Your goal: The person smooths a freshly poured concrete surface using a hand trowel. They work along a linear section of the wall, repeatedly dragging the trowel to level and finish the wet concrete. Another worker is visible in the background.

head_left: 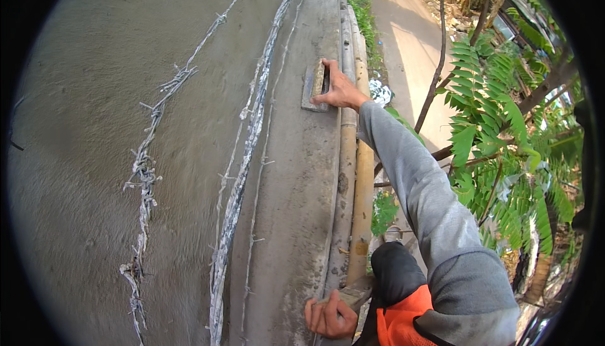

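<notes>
One float (319, 81), a grey plate with a tan handle, rests on the concrete ledge (296, 188). My right hand (340, 87) is partly open around that handle, thumb and fingers gripping it. My left hand (331, 318) is curled nearly closed against a brownish piece (357, 292); whether it holds it, I cannot tell. Bamboo poles (362, 201) run along the ledge's right side, barbed wire (236, 198) along its left. Beyond, a crumpled white thing (380, 92) lies near the road (403, 37), any print too small to read.
</notes>
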{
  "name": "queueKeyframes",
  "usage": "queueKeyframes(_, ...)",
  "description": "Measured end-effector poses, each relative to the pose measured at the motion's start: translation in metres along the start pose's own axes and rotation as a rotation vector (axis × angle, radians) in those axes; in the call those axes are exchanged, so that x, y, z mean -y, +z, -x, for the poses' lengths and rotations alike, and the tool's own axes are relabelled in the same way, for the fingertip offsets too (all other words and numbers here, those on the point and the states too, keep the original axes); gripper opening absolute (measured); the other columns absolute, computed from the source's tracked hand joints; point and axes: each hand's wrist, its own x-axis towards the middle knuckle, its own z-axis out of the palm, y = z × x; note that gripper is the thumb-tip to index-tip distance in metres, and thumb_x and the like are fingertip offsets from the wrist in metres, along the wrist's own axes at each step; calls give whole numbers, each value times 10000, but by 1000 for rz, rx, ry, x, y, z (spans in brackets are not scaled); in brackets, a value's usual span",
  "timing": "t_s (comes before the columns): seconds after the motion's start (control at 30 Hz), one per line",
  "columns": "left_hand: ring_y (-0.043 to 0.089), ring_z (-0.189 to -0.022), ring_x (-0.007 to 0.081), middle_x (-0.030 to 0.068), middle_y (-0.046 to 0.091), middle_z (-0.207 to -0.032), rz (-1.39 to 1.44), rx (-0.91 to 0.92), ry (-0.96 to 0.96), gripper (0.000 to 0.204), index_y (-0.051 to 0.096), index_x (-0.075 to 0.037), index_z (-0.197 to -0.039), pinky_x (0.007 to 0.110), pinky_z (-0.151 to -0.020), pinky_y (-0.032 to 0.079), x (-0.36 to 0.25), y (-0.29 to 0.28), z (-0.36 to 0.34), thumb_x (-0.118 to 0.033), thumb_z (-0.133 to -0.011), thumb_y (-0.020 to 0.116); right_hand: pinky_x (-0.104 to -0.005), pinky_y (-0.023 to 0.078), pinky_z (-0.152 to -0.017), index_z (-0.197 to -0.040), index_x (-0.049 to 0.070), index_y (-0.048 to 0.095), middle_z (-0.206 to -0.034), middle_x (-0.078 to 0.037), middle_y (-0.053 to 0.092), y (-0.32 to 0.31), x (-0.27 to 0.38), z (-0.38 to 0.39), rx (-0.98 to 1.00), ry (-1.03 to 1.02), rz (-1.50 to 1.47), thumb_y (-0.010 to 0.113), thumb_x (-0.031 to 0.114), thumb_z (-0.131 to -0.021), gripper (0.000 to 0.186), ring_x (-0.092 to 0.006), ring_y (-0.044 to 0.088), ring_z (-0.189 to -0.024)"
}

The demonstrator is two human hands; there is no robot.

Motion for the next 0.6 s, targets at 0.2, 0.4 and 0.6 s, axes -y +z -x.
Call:
queueKeyframes(0.2, 484, -491, 310, 109, 545, -610, 84, 22, 31, 173, 781, 4, -910, 531, -659, 553, 0, -5, -5, 119, -878, 656, -470, 427, -1270, -1639, -38, 271, -1626, -358, 486, -8, -18, -45, -47, 38, -8, 1024, 436, -658, 1325, -476, 504, -1528)
queueKeyframes(0.4, 537, -540, 316, 131, 575, -655, 66, 83, 34, 204, 789, 11, -974, 524, -702, 581, -3, -8, -13, 118, -874, 647, -529, 325, -1337, -1652, -43, 267, -1648, -341, 468, -17, 6, 8, 97, 24, 71, 1003, 459, -683, 1317, -473, 464, -1566)
queueKeyframes(0.6, 558, -557, 332, 140, 583, -661, 61, 104, 49, 181, 790, 13, -960, 539, -731, 597, 0, -8, -12, 100, -891, 646, -641, 270, -1320, -1657, 4, 290, -1627, -303, 511, -16, 19, 67, 105, -68, 118, 989, 475, -687, 1285, -488, 481, -1545)
